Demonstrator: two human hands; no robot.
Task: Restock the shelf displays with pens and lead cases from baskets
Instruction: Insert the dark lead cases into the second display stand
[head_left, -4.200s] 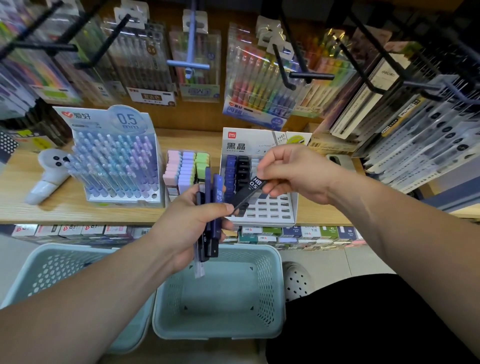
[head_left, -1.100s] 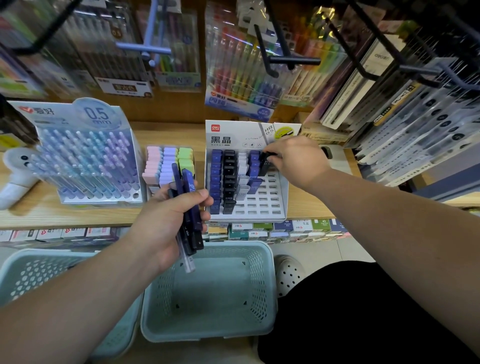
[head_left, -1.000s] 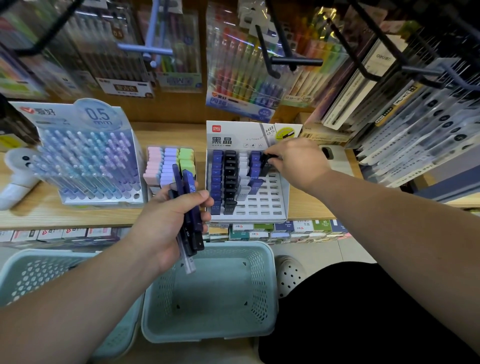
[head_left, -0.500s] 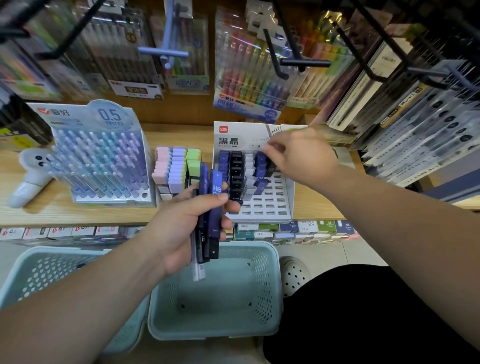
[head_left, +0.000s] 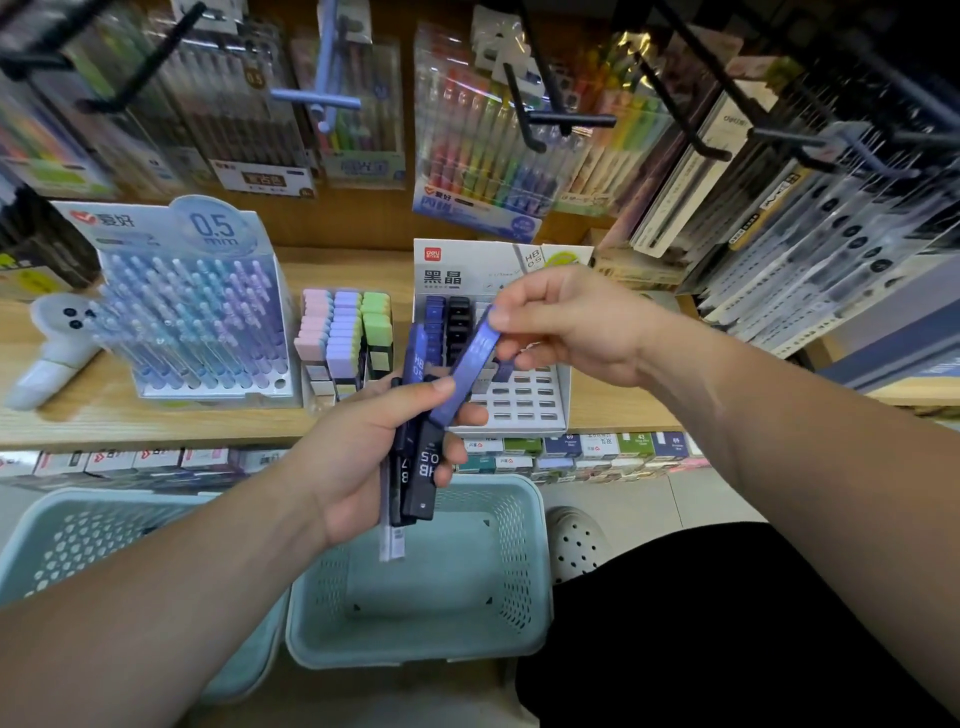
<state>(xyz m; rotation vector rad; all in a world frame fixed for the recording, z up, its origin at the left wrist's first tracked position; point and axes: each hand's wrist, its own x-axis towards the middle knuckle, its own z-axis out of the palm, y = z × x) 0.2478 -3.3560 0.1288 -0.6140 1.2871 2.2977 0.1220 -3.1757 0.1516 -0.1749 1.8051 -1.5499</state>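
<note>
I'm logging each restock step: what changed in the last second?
The right hand left the lead display and came back to the left hand, where it now pinches a blue case from the bundle. The left hand still grips the bundle; display and baskets stayed put.

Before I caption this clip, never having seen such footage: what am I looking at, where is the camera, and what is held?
No machine here: these are a person's two bare hands, filmed by one head-worn camera looking down. The left hand grips a bunch of lead cases. The right hand pinches the upper end of one blue lead case, its lower end at the bunch. On the wooden shelf stand a slotted lead-case display, a pen display and erasers. Below sit a pale basket and a second basket.
</note>
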